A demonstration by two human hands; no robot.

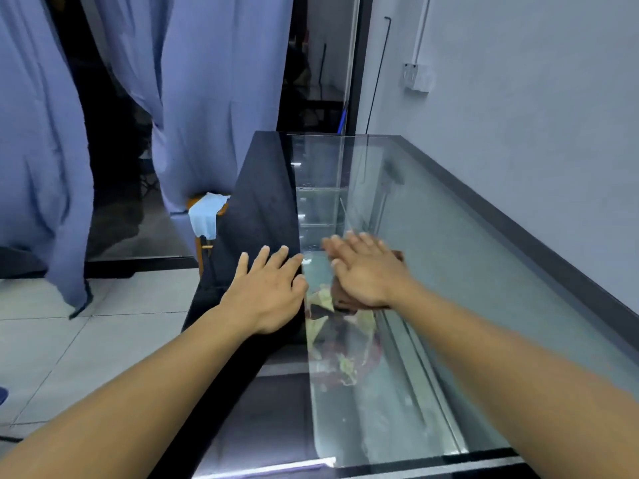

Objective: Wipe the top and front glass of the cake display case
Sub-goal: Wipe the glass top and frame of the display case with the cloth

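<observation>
Your right hand [366, 271] presses a brown cloth [342, 296] flat on the top glass [484, 271], fingers straight. At its 9 o'clock your left hand [266, 292] rests on the dark panel [262, 202], fingers spread.

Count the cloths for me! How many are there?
2. A brown cloth lies under the right hand on the case's top glass. A light blue cloth hangs over a wooden stool left of the case. Others may be hidden.
</observation>
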